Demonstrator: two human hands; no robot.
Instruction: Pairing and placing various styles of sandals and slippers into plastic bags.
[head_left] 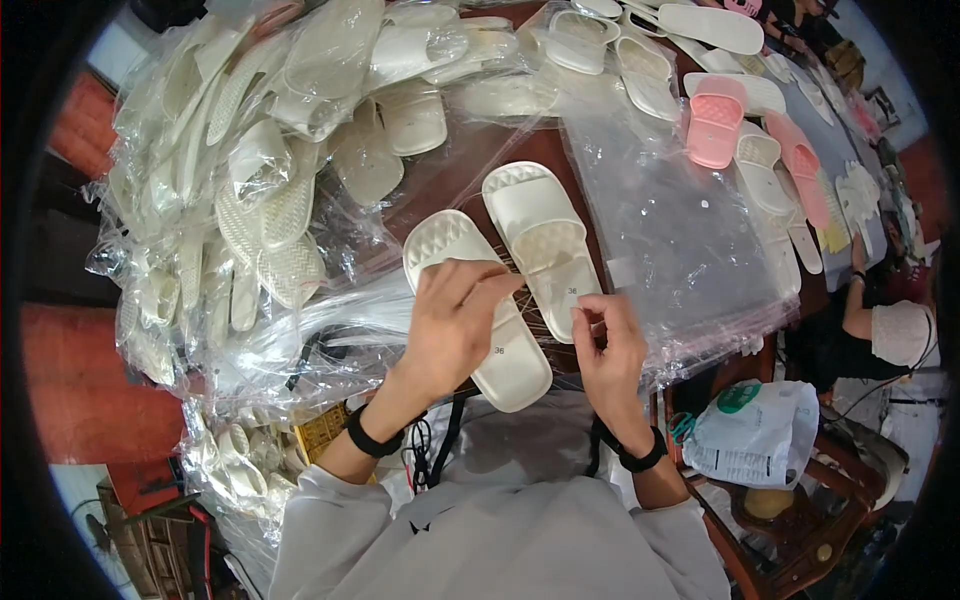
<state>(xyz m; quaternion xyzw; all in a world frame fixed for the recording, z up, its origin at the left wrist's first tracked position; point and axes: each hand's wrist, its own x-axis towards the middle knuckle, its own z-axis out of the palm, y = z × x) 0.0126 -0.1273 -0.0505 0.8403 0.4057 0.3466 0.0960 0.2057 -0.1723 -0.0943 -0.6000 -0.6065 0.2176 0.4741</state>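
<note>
Two cream slide slippers lie side by side in front of me, toes pointing away. Over the strap of the left slipper (515, 370) is my left hand (455, 315), its fingers bent together and its fingertips toward the gap between the pair. I cannot make out what it pinches. My right hand (612, 345) is closed in a pinch at the heel edge of the right slipper (540, 235); anything between its fingertips is too small to name. Thin brownish strands (515, 305) show on the table between the slippers.
Many bagged cream slippers (270, 225) are heaped at the left and back. Flat clear plastic bags (690, 240) lie to the right, with pink slippers (715, 125) beyond. A white plastic bag (755, 435) and teal-handled scissors (682, 428) rest on a wooden chair. Another person's arm (857, 300) is farther right.
</note>
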